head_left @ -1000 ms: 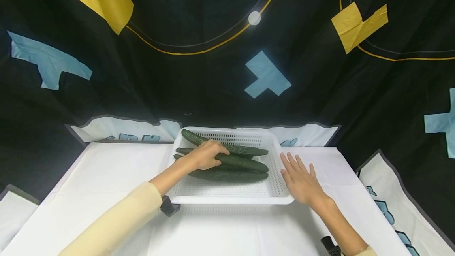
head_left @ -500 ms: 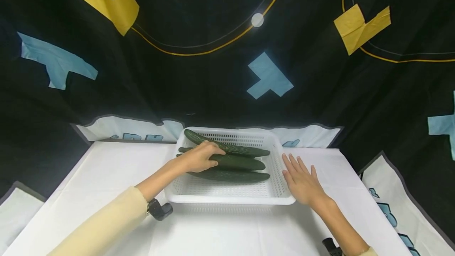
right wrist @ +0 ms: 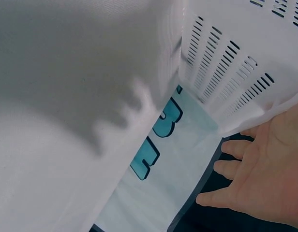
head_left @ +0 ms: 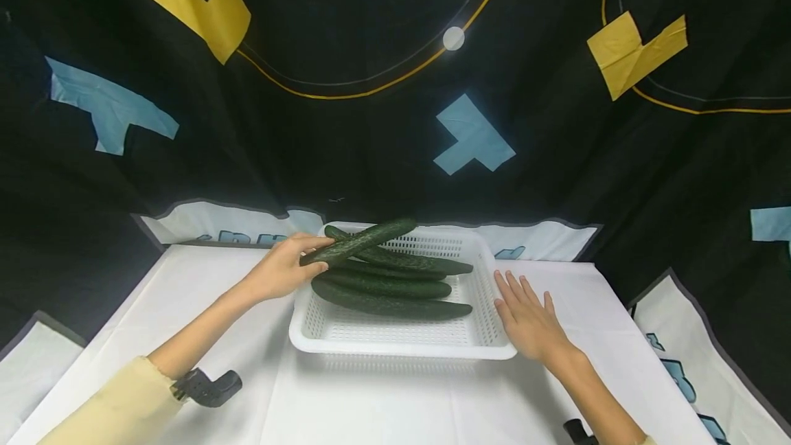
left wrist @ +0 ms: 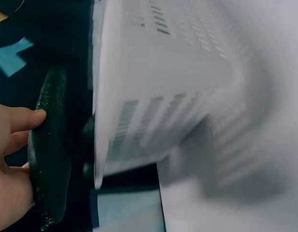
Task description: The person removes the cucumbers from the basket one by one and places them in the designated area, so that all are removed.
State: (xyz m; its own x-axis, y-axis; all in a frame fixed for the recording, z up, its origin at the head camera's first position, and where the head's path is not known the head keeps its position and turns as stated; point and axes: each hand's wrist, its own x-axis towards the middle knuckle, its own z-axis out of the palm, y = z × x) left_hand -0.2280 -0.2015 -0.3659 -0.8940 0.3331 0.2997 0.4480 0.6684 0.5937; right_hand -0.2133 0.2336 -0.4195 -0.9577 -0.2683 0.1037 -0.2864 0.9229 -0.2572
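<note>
My left hand (head_left: 285,268) grips a dark green cucumber (head_left: 371,237) by its near end, above the left side of a white perforated basket (head_left: 402,347). The held cucumber slants up to the right over the others. In the left wrist view, thumb and fingers wrap this cucumber (left wrist: 50,150) beside the basket wall. Several more cucumbers (head_left: 389,302) lie roughly side by side in the basket. My right hand (head_left: 533,321) rests with straight, spread fingers against the basket's right rim; the right wrist view shows that hand (right wrist: 265,174) next to the slotted wall (right wrist: 226,63).
The basket stands on a white-covered table (head_left: 371,404). Behind it hangs a black cloth (head_left: 371,156) with yellow and blue shapes. A black wrist camera (head_left: 213,388) sits on the left forearm, and another (head_left: 577,431) by the right.
My left hand has moved left and lifted one cucumber out from among the others, tilting it upward. The right hand has stayed at the basket's right rim.
</note>
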